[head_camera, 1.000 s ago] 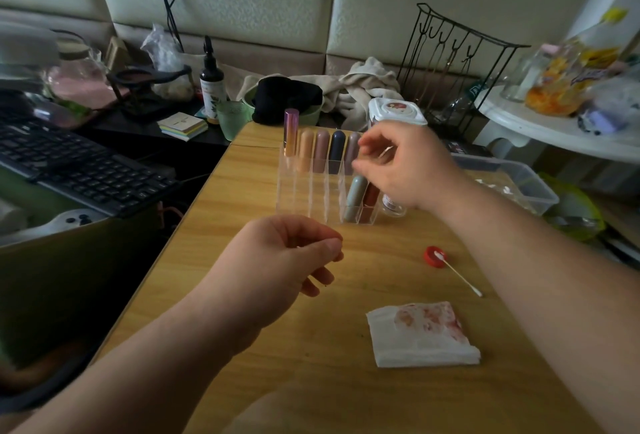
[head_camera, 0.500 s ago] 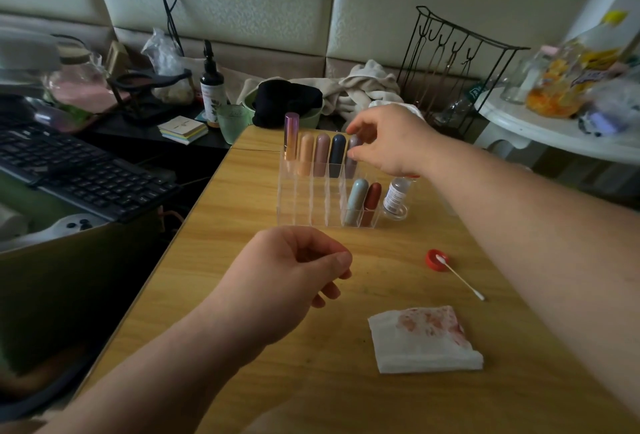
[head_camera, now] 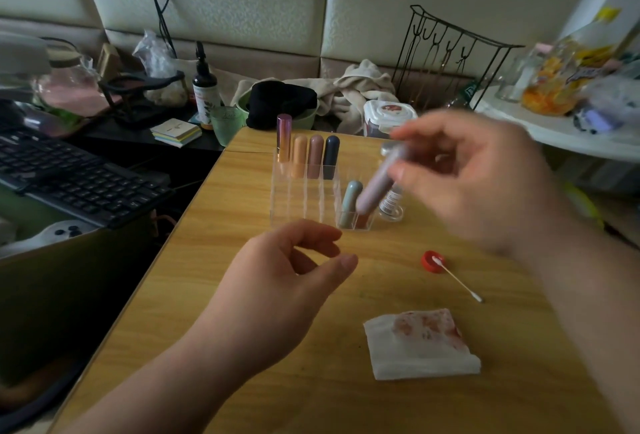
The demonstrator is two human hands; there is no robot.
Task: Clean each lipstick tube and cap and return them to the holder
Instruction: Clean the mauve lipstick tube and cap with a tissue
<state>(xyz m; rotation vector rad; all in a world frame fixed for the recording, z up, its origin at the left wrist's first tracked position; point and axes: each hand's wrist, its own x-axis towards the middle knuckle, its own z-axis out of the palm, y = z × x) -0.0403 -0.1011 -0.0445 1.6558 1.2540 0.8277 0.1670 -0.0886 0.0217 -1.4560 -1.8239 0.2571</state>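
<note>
A clear acrylic holder (head_camera: 304,201) stands mid-table with several lipsticks upright in it: a purple-gold one (head_camera: 283,137), an orange, a pink-brown and a dark one in the back row, a grey-green one (head_camera: 349,201) and a red one at the front. My right hand (head_camera: 474,177), blurred with motion, pinches a mauve lipstick tube (head_camera: 377,184) and holds it tilted above the holder's right side. My left hand (head_camera: 287,281) hovers over the table in front of the holder, fingers loosely curled, holding nothing.
A stained white tissue (head_camera: 420,343) lies near the front right, with a cotton swab (head_camera: 459,281) resting on a red cap (head_camera: 431,262). A small clear bottle (head_camera: 391,205) stands right of the holder. A keyboard (head_camera: 76,177) sits left, clutter at the back.
My right hand has lifted the mauve lipstick out of the holder's back row and drawn it towards me and to the right. The left hand has barely moved.
</note>
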